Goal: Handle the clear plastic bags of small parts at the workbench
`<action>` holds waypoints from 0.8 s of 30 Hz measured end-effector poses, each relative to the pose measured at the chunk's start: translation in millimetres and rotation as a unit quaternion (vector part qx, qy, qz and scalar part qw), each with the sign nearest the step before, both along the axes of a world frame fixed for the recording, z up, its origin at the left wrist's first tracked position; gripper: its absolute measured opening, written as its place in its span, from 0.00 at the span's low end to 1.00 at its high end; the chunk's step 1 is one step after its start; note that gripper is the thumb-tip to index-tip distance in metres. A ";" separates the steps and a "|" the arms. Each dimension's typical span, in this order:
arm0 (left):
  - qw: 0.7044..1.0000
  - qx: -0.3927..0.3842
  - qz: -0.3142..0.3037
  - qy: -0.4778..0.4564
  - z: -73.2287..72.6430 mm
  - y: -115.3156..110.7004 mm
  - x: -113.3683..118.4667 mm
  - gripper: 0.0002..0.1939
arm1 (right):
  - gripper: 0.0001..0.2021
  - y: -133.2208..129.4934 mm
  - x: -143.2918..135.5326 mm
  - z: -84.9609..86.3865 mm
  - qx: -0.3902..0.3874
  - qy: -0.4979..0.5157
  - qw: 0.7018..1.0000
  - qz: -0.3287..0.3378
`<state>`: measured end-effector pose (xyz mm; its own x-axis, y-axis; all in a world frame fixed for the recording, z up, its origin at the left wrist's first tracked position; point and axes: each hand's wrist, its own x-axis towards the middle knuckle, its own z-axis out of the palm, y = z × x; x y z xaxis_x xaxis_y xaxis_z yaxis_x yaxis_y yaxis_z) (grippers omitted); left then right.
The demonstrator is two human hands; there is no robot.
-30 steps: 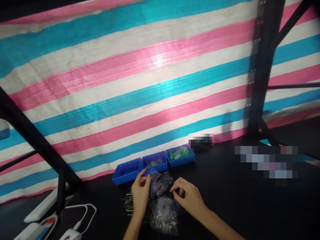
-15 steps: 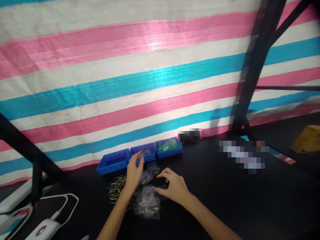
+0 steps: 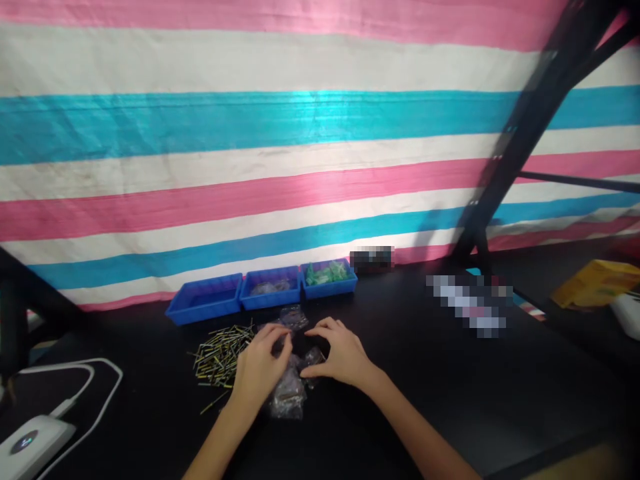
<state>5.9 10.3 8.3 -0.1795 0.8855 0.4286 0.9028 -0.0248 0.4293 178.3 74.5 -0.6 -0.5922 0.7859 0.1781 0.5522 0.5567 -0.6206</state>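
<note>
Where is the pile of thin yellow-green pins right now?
In the head view, the pile of pins lies on the black table, just left of the left hand and in front of the leftmost blue tray.

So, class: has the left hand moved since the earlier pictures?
Yes. The left hand was reaching up at the middle blue tray; it has drawn back toward the person and now rests on the clear bags.

Beyond the hands stand three blue trays point(image 3: 205, 301) — the rightmost holds green pieces point(image 3: 326, 273). Left of them lie yellowish pins point(image 3: 220, 348) on the black table point(image 3: 450, 387) — behind, a pink, cyan and white striped tarp point(image 3: 280, 153).
</note>
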 end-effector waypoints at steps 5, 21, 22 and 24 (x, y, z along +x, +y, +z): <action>0.998 0.026 -0.036 -0.049 -1.4 -2.8 6.4 0.10 | 0.23 4.3 5.4 2.4 -0.023 0.004 1.000 0.011; 0.976 0.055 -0.062 -0.200 -2.5 -7.0 15.8 0.12 | 0.26 7.9 -10.2 -1.1 -0.379 0.403 0.829 -0.081; 0.974 0.055 -0.063 -0.212 -3.1 -6.3 16.0 0.11 | 0.26 6.4 -10.0 0.3 -0.397 0.409 0.818 -0.082; 0.969 0.055 -0.065 -0.233 -3.4 -5.3 15.8 0.10 | 0.26 2.8 -10.0 2.9 -0.436 0.418 0.794 -0.065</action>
